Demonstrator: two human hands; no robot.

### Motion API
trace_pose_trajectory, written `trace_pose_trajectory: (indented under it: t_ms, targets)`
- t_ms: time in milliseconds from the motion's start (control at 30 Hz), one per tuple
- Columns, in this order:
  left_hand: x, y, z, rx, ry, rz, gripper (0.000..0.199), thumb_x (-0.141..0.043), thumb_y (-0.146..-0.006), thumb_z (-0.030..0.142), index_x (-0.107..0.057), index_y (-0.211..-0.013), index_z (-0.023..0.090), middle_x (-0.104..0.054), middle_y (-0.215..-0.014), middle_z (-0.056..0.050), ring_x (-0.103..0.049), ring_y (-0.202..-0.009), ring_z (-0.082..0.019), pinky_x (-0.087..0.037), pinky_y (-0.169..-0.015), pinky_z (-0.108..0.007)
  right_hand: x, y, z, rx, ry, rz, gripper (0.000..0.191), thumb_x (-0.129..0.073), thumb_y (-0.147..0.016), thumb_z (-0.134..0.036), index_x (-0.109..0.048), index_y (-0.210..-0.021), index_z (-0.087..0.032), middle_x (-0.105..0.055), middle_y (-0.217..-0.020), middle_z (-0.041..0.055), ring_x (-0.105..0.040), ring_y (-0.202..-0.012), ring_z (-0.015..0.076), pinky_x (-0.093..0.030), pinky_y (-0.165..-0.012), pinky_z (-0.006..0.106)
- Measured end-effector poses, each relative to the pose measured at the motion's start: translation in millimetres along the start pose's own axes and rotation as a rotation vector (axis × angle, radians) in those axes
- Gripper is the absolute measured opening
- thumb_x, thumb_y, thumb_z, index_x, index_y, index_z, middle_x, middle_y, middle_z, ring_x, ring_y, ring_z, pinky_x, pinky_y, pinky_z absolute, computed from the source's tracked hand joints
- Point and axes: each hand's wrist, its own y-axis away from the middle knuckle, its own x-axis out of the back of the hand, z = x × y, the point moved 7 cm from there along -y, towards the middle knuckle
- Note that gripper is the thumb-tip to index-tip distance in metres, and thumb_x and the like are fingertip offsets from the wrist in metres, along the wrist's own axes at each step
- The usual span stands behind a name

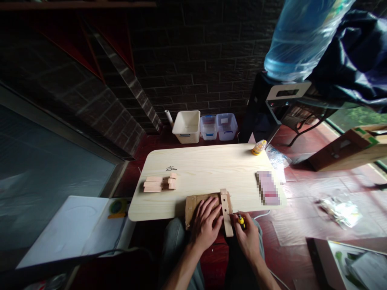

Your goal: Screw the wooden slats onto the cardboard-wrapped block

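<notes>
My left hand point(207, 225) lies flat, fingers stretched out, on a brown cardboard-like block point(190, 206) at the table's near edge. Along the block's right side runs a pale wooden strip point(226, 217) with dark holes, sticking out past the edge toward me. Just right of that strip, my right hand point(249, 237) is closed around a screwdriver point(241, 220) with a yellow and black handle. Its tip points away from me, close beside the strip; contact cannot be made out. Several joined wooden pieces point(154, 184) and a few small dark screws or bolts point(171, 168) lie on the left.
The light wooden table point(205, 165) holds a small yellow-based bottle point(258, 148) at its far right corner and a pixelated pink item point(268, 188) below. Plastic bins point(186, 128) stand behind it, beside a water dispenser point(263, 108). A white cable point(262, 215) hangs at the near edge.
</notes>
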Motion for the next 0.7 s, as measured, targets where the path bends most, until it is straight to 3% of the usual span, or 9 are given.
trace_pose_trajectory:
  t_ms: [267, 700]
  targets:
    - [0.3, -0.5, 1.4, 0.005, 0.01, 0.002, 0.046, -0.057, -0.103, 0.029, -0.06, -0.149, 0.031, -0.057, -0.159, -0.005, -0.049, -0.151, -0.029, -0.037, -0.129, -0.06, 9.7, -8.9, 2.4, -0.106, -0.144, 0.062, 0.029, -0.064, -0.096, -0.053, -0.067, -0.098, -0.024, -0.079, -0.096, 0.0066, -0.073, -0.091, 0.025, -0.057, -0.082, 0.035]
    - [3.7, -3.8, 1.5, 0.015, 0.053, 0.034, 0.042, -0.055, -0.1, 0.019, -0.066, -0.14, 0.029, -0.063, -0.153, -0.006, -0.054, -0.146, -0.03, -0.042, -0.125, -0.062, 21.7, -23.4, 1.5, -0.037, -0.119, 0.005, 0.034, -0.068, -0.094, -0.051, -0.074, -0.107, -0.021, -0.082, -0.107, 0.0116, -0.076, -0.106, 0.0294, -0.058, -0.094, 0.041]
